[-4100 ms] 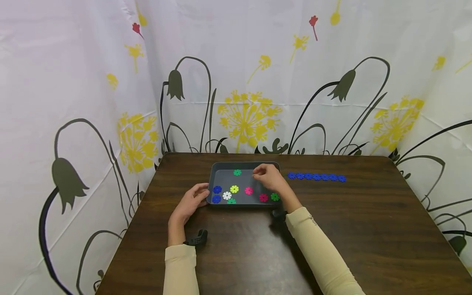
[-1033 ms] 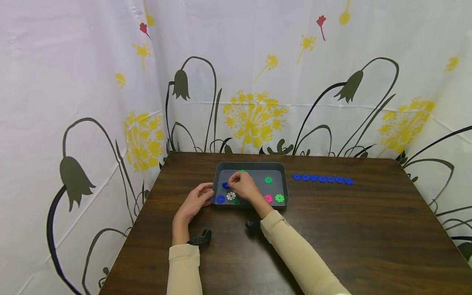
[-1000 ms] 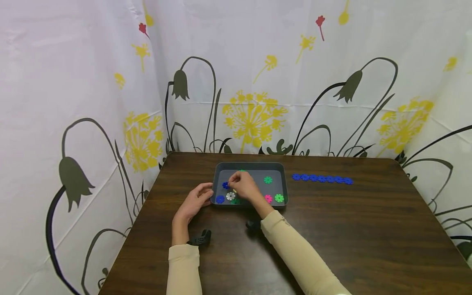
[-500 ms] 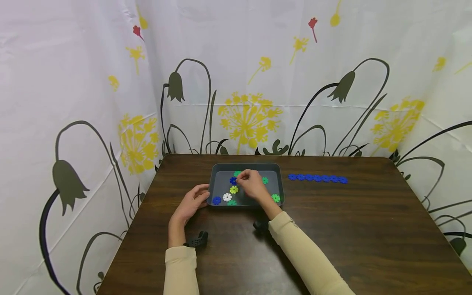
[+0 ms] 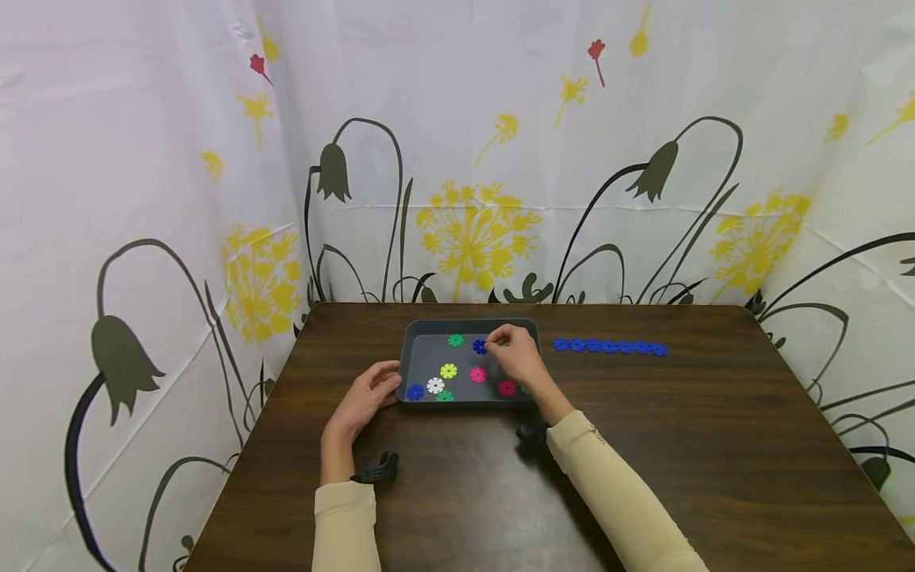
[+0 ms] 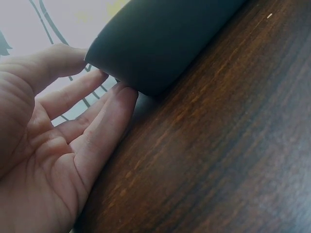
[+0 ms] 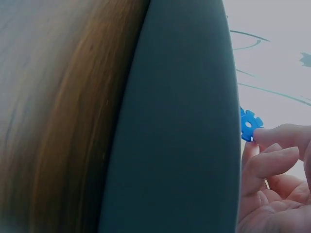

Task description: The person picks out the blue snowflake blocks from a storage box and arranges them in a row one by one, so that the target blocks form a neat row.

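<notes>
My right hand (image 5: 518,355) is over the right part of a dark grey tray (image 5: 472,326). Between thumb and fingers it pinches a blue flower-shaped disc (image 5: 480,346), notched round its edge and pierced in the middle; the disc (image 7: 249,124) also shows in the right wrist view. My left hand (image 5: 363,395) rests at the tray's left end. In the left wrist view its fingers (image 6: 114,114) touch the tray's outer wall (image 6: 160,43). Loose discs in the tray include yellow (image 5: 448,371), white (image 5: 435,386), blue (image 5: 415,392) and pink (image 5: 478,375).
Right of the tray, several blue discs lie in a joined row (image 5: 609,347) on the brown wooden table (image 5: 465,492). Green discs (image 5: 455,340) and a darker pink disc (image 5: 507,388) are also in the tray. Behind the table hangs a flower-printed curtain (image 5: 472,159).
My right hand has picked the blue disc up from the tray's left side and carried it rightward inside the tray. The left hand has stayed at the tray's left end.
</notes>
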`<state>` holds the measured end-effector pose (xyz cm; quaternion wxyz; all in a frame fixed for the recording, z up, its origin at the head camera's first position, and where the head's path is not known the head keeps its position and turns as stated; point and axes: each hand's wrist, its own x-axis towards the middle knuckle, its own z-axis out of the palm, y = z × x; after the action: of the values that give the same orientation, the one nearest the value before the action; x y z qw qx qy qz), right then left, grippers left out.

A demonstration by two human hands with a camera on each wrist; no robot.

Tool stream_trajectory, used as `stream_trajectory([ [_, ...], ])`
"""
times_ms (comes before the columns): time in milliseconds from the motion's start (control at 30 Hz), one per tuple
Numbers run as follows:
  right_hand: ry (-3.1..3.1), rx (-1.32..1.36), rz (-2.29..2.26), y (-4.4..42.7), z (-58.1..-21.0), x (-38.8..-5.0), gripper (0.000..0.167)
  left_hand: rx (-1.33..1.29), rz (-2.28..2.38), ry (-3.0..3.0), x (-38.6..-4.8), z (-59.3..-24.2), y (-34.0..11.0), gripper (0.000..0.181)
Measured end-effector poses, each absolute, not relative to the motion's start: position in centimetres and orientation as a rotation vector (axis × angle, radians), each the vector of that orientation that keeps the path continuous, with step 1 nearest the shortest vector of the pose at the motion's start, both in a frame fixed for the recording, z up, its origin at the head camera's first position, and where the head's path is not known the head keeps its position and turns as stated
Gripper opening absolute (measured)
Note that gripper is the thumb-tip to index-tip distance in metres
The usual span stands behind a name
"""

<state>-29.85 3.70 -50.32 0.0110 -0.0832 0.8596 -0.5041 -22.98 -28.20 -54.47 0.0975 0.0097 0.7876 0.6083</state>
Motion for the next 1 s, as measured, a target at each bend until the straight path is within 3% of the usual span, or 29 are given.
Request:
stream_trajectory([
  [1000, 2.669, -0.06, -1.569, 16.4, -50.7, -31.1, 0.022, 0.015, 1.794, 2.337, -23.0, -54.5, -28.2, 0.056],
])
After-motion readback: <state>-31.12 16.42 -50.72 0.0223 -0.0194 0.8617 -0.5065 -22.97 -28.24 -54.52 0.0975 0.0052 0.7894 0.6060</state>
